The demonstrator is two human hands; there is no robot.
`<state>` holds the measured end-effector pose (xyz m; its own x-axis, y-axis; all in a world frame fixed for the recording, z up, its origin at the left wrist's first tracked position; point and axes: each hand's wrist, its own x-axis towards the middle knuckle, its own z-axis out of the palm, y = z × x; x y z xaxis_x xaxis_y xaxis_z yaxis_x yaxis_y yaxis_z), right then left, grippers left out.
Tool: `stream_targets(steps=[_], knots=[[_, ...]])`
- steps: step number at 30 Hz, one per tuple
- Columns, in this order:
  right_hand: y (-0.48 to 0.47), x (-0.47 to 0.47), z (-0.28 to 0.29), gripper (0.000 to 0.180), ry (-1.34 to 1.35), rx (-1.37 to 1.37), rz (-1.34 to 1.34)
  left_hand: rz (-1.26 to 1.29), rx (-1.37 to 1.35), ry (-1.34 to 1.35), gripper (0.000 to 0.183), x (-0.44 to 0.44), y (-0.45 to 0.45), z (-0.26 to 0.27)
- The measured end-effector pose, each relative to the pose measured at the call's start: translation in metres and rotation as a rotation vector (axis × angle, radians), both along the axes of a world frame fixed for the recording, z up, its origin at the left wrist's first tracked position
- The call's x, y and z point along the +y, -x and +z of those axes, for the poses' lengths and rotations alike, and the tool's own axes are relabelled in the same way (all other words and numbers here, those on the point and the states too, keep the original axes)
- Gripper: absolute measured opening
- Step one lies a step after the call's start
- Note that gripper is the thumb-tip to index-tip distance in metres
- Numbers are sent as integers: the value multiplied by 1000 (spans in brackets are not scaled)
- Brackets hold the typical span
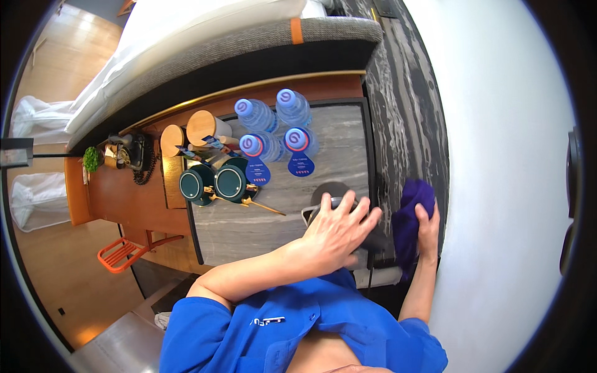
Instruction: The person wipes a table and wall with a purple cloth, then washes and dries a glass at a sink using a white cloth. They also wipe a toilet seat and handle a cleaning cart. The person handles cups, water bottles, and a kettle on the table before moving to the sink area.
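Note:
My left hand (338,228) is spread over the top of a dark kettle-like vessel (315,215) with a metal rim and an angular handle, and its fingers curl around the top. Most of the vessel is hidden by the hand or blurred. Beside it, a dark round disc (329,188) shows on the grey marbled tray (280,233). Bunched in my right hand (428,226) is a purple cloth (413,210), held over the black veined stone ledge (403,116) along the wall.
Several water bottles (293,112), two with blue neck tags, stand on the tray. Left of them are dark green cups (231,181) with gold spoons (263,206) and wood-lidded canisters (201,128). A black telephone (133,151) and plant (92,159) are farther left. A white wall (494,186) bounds the right.

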<state>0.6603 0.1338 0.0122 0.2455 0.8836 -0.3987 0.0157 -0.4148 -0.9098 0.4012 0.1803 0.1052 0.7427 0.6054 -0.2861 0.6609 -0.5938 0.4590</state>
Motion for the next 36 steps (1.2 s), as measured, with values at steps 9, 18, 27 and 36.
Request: stream_targets(steps=[9, 18, 27, 36], knots=[[129, 226, -56, 46, -142, 129, 611, 1310, -1077, 345, 73, 150, 186, -76], [186, 243, -98, 48, 108, 118, 812, 1603, -1301, 865, 71, 127, 160, -144], [159, 173, -89, 46, 136, 150, 773, 1527, -1293, 849, 71, 62, 134, -144], [219, 232, -45, 45, -322, -97, 1011, 1511, -1239, 880, 67, 34, 133, -147]])
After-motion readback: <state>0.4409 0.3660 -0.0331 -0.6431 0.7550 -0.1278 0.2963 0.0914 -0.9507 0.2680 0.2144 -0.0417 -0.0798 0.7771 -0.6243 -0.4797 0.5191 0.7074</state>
